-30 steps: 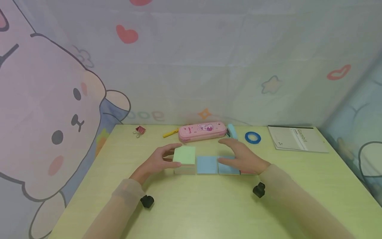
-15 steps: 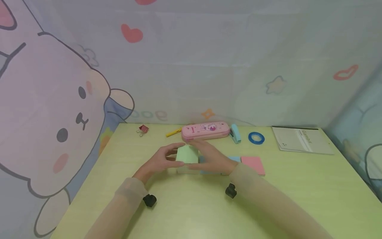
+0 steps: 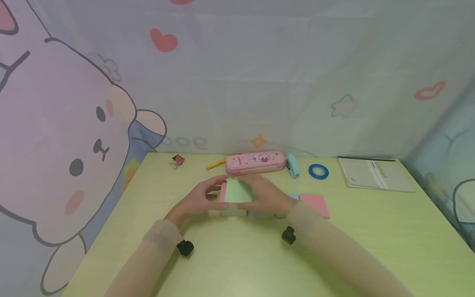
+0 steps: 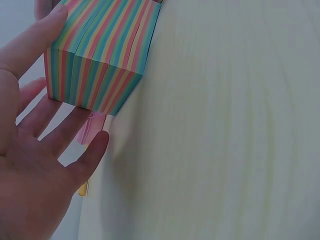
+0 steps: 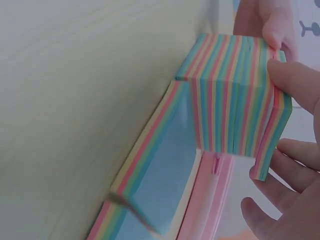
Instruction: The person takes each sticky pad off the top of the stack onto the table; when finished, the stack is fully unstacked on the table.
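Note:
A stack of sticky note pads with striped sides [image 4: 97, 60] stands on the table, and my left hand [image 3: 198, 201] grips its left side, thumb in front and fingers behind. My right hand [image 3: 268, 198] pinches the green top pad [image 3: 237, 191] between thumb and fingers. This pad sits shifted to the right, baring a pink strip [image 3: 223, 192] of the pad beneath. In the right wrist view the top pad [image 5: 274, 135] juts out from the stack [image 5: 225, 95]. Right of the stack lie blue pads [image 3: 261, 214], partly hidden by my right hand, and a pink pad [image 3: 314, 205].
Along the back of the table lie a red binder clip [image 3: 178, 160], a yellow cutter [image 3: 215, 164], a pink pencil case [image 3: 255, 163], a light blue stapler [image 3: 292, 166], a blue tape roll [image 3: 318, 171] and a notebook [image 3: 375, 174]. A patterned cloth [image 3: 237, 74] hangs behind.
My right hand has moved left from over the blue pads to the stack and taken hold of the green top pad, which has slid right. My left hand stays at the stack.

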`<state>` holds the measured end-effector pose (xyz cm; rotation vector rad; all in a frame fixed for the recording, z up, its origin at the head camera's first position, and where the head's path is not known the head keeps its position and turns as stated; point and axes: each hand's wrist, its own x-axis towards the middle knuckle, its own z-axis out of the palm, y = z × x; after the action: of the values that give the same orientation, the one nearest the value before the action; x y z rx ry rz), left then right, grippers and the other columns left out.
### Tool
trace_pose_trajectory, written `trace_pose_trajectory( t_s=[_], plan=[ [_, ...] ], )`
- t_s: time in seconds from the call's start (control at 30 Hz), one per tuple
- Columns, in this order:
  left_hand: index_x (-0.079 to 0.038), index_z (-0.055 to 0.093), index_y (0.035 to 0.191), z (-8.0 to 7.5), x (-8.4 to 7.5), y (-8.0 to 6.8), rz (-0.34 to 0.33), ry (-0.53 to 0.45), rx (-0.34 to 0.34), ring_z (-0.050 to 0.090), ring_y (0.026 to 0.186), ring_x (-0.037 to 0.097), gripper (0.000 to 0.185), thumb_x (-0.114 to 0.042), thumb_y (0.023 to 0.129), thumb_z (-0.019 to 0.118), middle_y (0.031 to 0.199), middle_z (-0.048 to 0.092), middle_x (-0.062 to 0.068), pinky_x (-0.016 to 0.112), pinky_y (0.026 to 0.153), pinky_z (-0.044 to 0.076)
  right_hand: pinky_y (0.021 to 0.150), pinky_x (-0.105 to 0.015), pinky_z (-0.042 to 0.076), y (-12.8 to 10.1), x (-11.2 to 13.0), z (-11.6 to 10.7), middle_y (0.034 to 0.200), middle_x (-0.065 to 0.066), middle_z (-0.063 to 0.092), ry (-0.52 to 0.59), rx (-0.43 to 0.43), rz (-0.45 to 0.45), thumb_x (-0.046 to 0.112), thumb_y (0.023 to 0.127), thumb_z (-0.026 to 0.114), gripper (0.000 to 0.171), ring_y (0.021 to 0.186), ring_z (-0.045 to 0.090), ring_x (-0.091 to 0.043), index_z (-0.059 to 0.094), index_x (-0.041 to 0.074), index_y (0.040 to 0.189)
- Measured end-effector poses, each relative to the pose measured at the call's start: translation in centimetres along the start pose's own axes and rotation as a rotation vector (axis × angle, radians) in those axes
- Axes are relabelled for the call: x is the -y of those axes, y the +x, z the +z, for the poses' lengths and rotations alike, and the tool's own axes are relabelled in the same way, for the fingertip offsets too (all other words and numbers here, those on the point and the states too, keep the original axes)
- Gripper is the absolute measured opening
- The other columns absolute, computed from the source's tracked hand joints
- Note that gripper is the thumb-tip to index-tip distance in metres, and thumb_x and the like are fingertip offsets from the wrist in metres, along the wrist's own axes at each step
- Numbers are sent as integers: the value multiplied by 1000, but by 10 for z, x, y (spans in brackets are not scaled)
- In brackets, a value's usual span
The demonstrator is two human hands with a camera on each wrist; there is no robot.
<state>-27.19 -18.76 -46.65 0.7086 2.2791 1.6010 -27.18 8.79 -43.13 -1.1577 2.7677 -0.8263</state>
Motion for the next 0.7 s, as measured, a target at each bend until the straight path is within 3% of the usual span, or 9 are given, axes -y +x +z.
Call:
trace_pose_trajectory(
  t_s=[0.23, 0.4, 0.5, 0.57, 0.6, 0.7],
  plan=[
    [-7, 47, 158, 0, 6, 2, -47, 10, 6, 44, 148, 35, 81, -16, 88, 87, 159, 50, 6, 54, 121, 39, 120, -50, 41, -29, -19, -22, 154, -12, 54, 20, 0, 50, 35, 87, 86, 81, 144, 49, -30, 50, 3, 152],
    [-7, 46, 159, 1, 8, 4, -55, 2, 6, 43, 149, 35, 82, -16, 88, 87, 161, 48, 6, 54, 122, 37, 119, -53, 41, -60, -40, -39, 154, -10, 54, 66, -46, 133, 31, 86, 86, 79, 145, 47, -31, 51, 6, 152],
    [-7, 46, 158, 2, 7, 3, -51, 0, 3, 45, 148, 35, 81, -16, 89, 86, 160, 49, 6, 54, 122, 37, 112, -51, 48, -79, -53, -48, 154, -10, 53, 74, -63, 177, 28, 86, 85, 77, 140, 50, -30, 52, 7, 152],
    [-6, 46, 158, 2, 7, 2, -43, -4, 3, 45, 148, 35, 81, -16, 89, 86, 160, 50, 7, 55, 122, 37, 97, -44, 55, -92, -65, -53, 152, -9, 54, 69, -65, 204, 26, 85, 84, 76, 112, 63, -24, 52, 9, 152],
    [-5, 45, 158, 2, 6, 1, -40, -5, 2, 45, 147, 36, 81, -16, 89, 86, 160, 50, 8, 55, 122, 37, 90, -41, 56, -98, -71, -56, 151, -10, 54, 67, -69, 208, 25, 84, 84, 75, 106, 62, -23, 53, 9, 151],
    [-4, 45, 158, 2, 7, 0, -35, -9, 1, 45, 147, 36, 81, -15, 89, 85, 159, 50, 9, 55, 122, 38, 89, -41, 55, -118, -89, -62, 149, -11, 55, 49, -77, 232, 30, 82, 87, 78, 107, 62, -24, 54, 9, 149]
  ],
)
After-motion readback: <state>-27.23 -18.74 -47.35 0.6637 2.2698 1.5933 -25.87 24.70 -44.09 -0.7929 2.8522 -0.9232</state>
